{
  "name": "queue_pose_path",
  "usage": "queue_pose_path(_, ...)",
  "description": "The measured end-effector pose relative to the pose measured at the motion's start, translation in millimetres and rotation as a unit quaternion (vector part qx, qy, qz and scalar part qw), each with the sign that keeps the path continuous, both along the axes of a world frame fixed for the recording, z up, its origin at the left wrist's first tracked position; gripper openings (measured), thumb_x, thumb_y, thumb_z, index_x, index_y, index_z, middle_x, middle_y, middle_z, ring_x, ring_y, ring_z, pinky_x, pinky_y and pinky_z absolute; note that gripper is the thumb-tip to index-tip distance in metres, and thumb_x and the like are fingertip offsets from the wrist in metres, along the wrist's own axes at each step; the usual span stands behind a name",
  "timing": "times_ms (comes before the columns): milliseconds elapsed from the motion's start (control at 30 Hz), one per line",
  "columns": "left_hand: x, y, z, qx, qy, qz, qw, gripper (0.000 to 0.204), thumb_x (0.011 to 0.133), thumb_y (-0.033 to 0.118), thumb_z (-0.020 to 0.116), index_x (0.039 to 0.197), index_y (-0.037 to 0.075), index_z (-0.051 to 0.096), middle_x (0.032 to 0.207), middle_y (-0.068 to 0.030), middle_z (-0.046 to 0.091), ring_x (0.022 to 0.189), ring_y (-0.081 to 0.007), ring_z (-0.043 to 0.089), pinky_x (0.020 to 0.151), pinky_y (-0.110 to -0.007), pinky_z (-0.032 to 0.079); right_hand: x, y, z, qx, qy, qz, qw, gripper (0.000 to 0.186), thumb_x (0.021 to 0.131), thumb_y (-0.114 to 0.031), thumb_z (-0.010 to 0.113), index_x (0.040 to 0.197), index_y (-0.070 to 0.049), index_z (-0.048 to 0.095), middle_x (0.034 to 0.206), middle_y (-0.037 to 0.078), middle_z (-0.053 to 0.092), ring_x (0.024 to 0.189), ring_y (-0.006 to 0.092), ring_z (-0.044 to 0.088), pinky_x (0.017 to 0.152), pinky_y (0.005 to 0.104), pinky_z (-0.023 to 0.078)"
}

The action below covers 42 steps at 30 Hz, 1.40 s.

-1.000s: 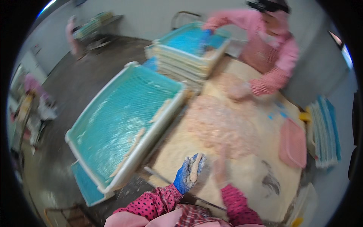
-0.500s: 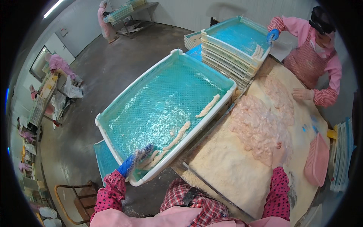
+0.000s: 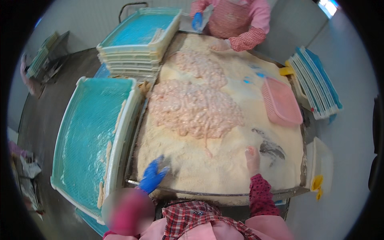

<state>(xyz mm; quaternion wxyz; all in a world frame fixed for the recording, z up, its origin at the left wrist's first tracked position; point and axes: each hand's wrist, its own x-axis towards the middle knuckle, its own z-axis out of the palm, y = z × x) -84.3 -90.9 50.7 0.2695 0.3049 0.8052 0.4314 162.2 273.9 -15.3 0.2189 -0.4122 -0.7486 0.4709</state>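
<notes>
My left hand [image 3: 154, 176], in a blue glove, rests open on the crumb-covered table [image 3: 224, 176] near its front left edge, holding nothing. My right hand [image 3: 253, 159], dusted with crumbs, presses flat into the crumbs at the front right. A large heap of pale pink raw strips [image 3: 194, 108] lies in the middle of the table, beyond both hands. Left of the table sits a teal mesh tray [image 3: 86, 136] with a few breaded strips [image 3: 107, 150] along its right side.
Another person in pink [image 3: 236, 24] works at the far end, one blue-gloved hand [image 3: 197, 21] raised. A stack of teal trays [image 3: 138, 40] stands at back left, a pink tray [image 3: 282, 102] lies on the right, more trays [image 3: 316, 84] lean beyond it.
My left hand has left the teal tray, where it laid a breaded strip, and come back to the crumb table. My view has swung right, toward the table.
</notes>
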Motion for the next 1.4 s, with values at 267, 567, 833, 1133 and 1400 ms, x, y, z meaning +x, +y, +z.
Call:
queue_pose_path(267,76,198,-58,0.023,0.039,-0.126,0.991,0.026,0.083,0.018,0.056,0.107,0.01,0.062,0.111,-0.0124,0.059,0.101,-0.0302,0.054,0.089,-0.039,0.043,8,-65,30,0.26,-0.222,0.126,0.931,0.05,0.075,-0.019,0.065,0.119,-0.002,0.048,0.125,0.018,0.048,0.119,0.0335,0.042,0.101,0.0423,0.031)
queue_pose_path(567,67,133,-26,0.04,0.284,-0.242,0.927,0.038,0.078,0.023,0.062,0.115,0.013,0.059,0.113,-0.0118,0.059,0.102,-0.0313,0.055,0.086,-0.04,0.045,-35,-88,68,0.39,-0.117,0.336,0.849,0.061,0.074,-0.042,0.067,0.122,-0.009,0.049,0.121,0.013,0.052,0.117,0.0304,0.045,0.102,0.0459,0.028)
queue_pose_path(833,49,120,-38,-0.038,0.338,-0.217,0.915,0.036,0.077,0.024,0.059,0.112,0.014,0.059,0.107,-0.009,0.059,0.096,-0.0285,0.055,0.082,-0.041,0.043,-9,-43,62,0.341,-0.248,0.244,0.873,0.045,0.077,-0.035,0.062,0.118,-0.016,0.055,0.112,0.004,0.059,0.107,0.027,0.052,0.098,0.0426,0.034)
queue_pose_path(1133,94,154,-81,0.31,-0.564,0.015,0.765,0.036,0.095,0.019,0.045,0.127,0.004,0.045,0.125,-0.01,0.051,0.114,-0.0204,0.048,0.099,-0.033,0.037,-66,-95,66,0.269,0.049,0.118,0.955,0.045,0.087,-0.028,0.047,0.128,-0.01,0.048,0.135,0.019,0.041,0.13,0.0349,0.031,0.107,0.0474,0.022)
queue_pose_path(1400,97,128,-88,0.384,-0.454,0.062,0.802,0.045,0.097,0.027,0.038,0.135,0.003,0.033,0.128,-0.0111,0.043,0.113,-0.0202,0.045,0.097,-0.033,0.037,-114,-154,89,0.025,0.257,0.364,0.895,0.059,0.093,-0.038,0.039,0.141,-0.005,0.029,0.146,0.018,0.025,0.137,0.0321,0.019,0.111,0.0464,0.011)
